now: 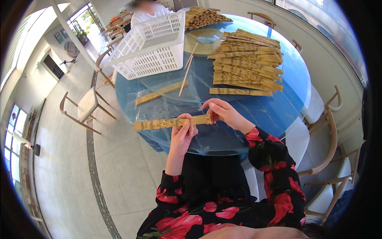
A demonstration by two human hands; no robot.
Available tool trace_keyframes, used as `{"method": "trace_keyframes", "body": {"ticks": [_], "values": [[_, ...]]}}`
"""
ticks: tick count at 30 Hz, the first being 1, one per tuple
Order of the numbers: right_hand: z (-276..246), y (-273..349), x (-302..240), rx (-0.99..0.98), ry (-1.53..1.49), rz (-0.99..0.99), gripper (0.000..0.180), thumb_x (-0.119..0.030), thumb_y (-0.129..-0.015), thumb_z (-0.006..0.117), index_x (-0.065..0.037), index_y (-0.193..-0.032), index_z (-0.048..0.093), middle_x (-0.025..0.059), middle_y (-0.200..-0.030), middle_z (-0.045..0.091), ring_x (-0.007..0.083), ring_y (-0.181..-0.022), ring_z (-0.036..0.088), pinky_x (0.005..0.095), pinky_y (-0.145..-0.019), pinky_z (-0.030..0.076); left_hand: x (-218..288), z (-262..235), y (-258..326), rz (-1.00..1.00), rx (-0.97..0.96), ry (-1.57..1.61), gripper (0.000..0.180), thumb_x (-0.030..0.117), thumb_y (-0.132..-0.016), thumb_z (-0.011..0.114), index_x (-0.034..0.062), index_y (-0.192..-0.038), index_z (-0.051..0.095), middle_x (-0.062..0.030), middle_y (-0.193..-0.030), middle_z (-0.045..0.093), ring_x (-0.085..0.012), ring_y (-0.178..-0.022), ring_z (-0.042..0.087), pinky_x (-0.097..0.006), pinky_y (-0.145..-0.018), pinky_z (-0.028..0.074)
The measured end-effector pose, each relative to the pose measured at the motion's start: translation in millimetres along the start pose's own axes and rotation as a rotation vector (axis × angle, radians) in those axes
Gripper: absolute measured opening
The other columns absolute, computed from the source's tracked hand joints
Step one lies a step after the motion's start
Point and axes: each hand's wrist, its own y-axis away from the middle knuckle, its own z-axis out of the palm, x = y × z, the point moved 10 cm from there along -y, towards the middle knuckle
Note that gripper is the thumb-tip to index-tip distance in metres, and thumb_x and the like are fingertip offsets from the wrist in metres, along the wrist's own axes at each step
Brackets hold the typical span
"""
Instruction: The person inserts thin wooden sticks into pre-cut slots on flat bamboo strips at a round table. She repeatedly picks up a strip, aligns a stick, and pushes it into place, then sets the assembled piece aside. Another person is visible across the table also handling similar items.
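Your left hand [184,133] and right hand [223,112] both grip one patterned bamboo strip [167,123] (held level) over the bench [278,115], near the far strip pile [246,63]

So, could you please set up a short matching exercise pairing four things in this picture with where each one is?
Things:
1. bamboo strip
2. white basket
3. pile of bamboo strips
4. clear plastic sleeve

Places:
A. lying flat on the blue table, just beyond the hands, with a strip inside it
B. on the right part of the table, stacked
C. held between the left hand and the right hand
D. at the far left edge of the table

Pairs: 1-C, 2-D, 3-B, 4-A
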Motion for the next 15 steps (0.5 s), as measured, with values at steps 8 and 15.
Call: {"method": "trace_keyframes", "body": {"ticks": [8, 15], "values": [[21, -91, -42, 0.333, 1.713, -0.816, 0.025, -0.013, -0.082, 0.060, -0.009, -0.107, 0.066, 0.0000, -0.092, 0.060, 0.0155, -0.097, 0.059, 0.0288, -0.073, 0.049, 8, -21, -2, 0.098, 0.095, 0.223, 0.018, 0.020, -0.106, 0.046, 0.0075, -0.117, 0.054, 0.0019, -0.067, 0.040, -0.0080, -0.062, 0.038, -0.024, -0.058, 0.032], [31, -123, -28, -0.006, 1.892, -0.867, 0.013, -0.018, -0.082, 0.060, -0.012, -0.094, 0.058, -0.0024, -0.084, 0.057, 0.0160, -0.089, 0.059, 0.0296, -0.069, 0.048, 10, -18, -2, 0.113, 0.088, 0.242, 0.017, 0.019, -0.106, 0.044, 0.0069, -0.116, 0.051, 0.0015, -0.067, 0.036, -0.0093, -0.062, 0.036, -0.024, -0.058, 0.031]]}}
